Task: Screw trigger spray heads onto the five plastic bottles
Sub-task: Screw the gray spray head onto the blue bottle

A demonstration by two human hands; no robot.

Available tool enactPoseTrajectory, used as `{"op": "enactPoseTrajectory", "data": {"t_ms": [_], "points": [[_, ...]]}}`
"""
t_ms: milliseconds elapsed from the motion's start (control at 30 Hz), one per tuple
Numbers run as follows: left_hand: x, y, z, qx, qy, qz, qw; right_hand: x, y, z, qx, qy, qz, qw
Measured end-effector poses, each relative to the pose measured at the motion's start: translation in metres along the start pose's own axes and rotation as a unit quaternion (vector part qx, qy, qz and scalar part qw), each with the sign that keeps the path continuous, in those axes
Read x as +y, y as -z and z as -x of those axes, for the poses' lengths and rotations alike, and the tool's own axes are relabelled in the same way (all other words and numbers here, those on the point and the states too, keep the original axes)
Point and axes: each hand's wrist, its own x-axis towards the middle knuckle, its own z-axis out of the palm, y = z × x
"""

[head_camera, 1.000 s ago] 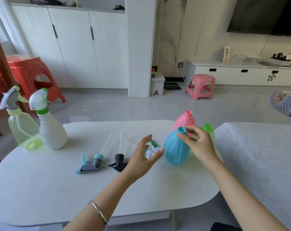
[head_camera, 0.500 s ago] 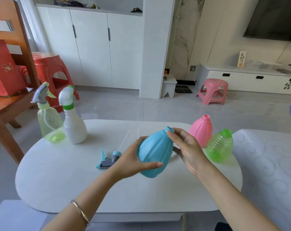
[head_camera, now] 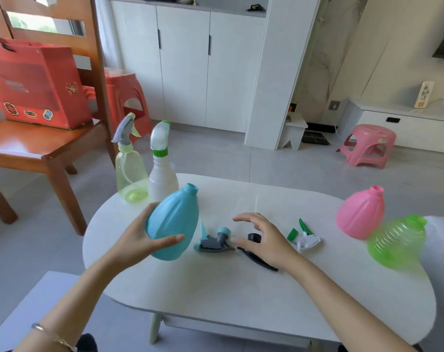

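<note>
No text can be read. The red box (head_camera: 35, 82) at the upper left of the frame carries gold and blue emblems and a faint printed panel, too blurred to make out. The small upright plaque (head_camera: 424, 94) at the far right shows dark characters, likewise illegible.

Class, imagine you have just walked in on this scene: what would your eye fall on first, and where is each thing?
The tilted blue bottle, gripped by the left hand over the white table's near left, draws the eye first. Beside it the open right hand hovers over a black spray head next to a teal-and-grey spray head, both lying mid-table. At the right edge, a pink bottle and a ribbed green bottle sit without heads.
</note>
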Motion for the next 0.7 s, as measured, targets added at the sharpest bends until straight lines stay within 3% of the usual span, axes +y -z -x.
{"op": "enactPoseTrajectory", "data": {"t_ms": [367, 700], "points": [[-0.017, 0.017, -0.004, -0.003, 0.013, 0.010, 1.000, 0.009, -0.039, -0.031, -0.051, 0.043, 0.220, 0.973], [-0.015, 0.017, -0.004, 0.009, 0.013, 0.027, 1.000, 0.015, -0.041, -0.038, -0.088, 0.068, 0.239, 0.965]]}}
